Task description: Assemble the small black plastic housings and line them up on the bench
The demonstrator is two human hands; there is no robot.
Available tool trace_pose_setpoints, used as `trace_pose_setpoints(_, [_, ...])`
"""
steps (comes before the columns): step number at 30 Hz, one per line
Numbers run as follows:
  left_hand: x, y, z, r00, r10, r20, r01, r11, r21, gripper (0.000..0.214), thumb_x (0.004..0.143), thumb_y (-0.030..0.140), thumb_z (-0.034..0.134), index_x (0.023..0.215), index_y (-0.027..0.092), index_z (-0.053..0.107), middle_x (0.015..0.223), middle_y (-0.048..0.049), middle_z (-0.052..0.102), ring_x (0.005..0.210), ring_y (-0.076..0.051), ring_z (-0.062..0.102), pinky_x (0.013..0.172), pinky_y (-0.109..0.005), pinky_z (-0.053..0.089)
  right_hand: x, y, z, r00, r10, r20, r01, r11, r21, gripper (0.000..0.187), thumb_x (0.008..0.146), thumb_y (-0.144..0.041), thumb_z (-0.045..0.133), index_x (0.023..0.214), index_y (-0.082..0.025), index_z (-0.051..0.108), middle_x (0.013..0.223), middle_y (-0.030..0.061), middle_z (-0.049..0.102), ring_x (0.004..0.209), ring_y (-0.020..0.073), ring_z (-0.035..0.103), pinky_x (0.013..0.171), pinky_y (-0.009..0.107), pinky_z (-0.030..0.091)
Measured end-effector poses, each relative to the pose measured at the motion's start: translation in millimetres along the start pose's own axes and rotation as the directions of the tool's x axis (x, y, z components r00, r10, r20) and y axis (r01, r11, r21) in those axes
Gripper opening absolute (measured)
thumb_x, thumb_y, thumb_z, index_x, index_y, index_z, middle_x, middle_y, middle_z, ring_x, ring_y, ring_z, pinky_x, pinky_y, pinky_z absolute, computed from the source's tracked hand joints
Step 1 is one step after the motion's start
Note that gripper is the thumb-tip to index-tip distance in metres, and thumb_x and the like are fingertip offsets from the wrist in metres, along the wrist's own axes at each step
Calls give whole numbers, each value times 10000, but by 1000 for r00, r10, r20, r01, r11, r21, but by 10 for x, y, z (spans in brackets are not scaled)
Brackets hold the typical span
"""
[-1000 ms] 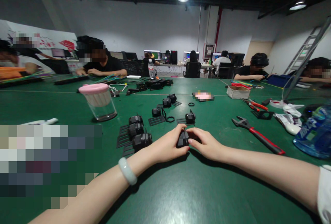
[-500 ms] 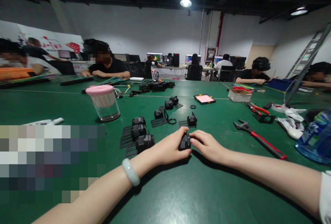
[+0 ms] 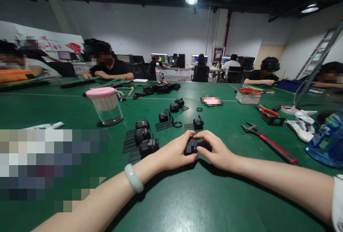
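Observation:
Both my hands meet over a small black plastic part [image 3: 190,146] on the green table [image 3: 187,203]. My left hand [image 3: 174,151], with a pale bangle on its wrist, curls its fingers round the part's left side. My right hand [image 3: 215,150] pinches the part's right side with thumb and fingers. Just left of my hands lie three similar black assemblies [image 3: 142,135] on ribbed bases. Further back stand more black parts [image 3: 197,122] and two loose black rings [image 3: 177,124].
A clear jar with a pink lid [image 3: 105,105] stands at the left. A red-handled wrench [image 3: 269,143] and pliers [image 3: 264,110] lie at the right, beside a blue water bottle [image 3: 325,139] and a small cardboard box [image 3: 248,97]. Other people sit along the table's far side.
My right fingers have shifted slightly on the black part; both hands stay together on it. The view has tilted a little.

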State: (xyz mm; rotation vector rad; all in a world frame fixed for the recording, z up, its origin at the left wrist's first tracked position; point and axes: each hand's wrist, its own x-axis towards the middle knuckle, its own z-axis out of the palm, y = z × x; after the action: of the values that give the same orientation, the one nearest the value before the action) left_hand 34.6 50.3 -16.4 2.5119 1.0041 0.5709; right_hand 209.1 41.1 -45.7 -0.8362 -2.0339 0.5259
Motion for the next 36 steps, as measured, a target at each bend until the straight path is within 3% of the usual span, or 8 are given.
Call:
trace_pose_setpoints(14, [-8,-1,-4,1000,-7,8,7,1000,5,452,662,300,505,1075,196,352,971,-44,503,830,-184,515,728,-282,403,4,-9,8,1000,-14,-12,14,998,-56,350,646,-150,568,983,-181,478,932,40,520,882,155,480,773,292,397])
trace_pose_setpoints(36, [-16,0,6,1000,-22,2,22,1000,8,497,655,289,512,1109,200,330,1039,-55,495,894,-196,509,768,-292,396,22,58,39,997,81,15,-81,996,-31,227,756,-243,472,973,-187,509,909,32,570,825,139,522,747,269,406])
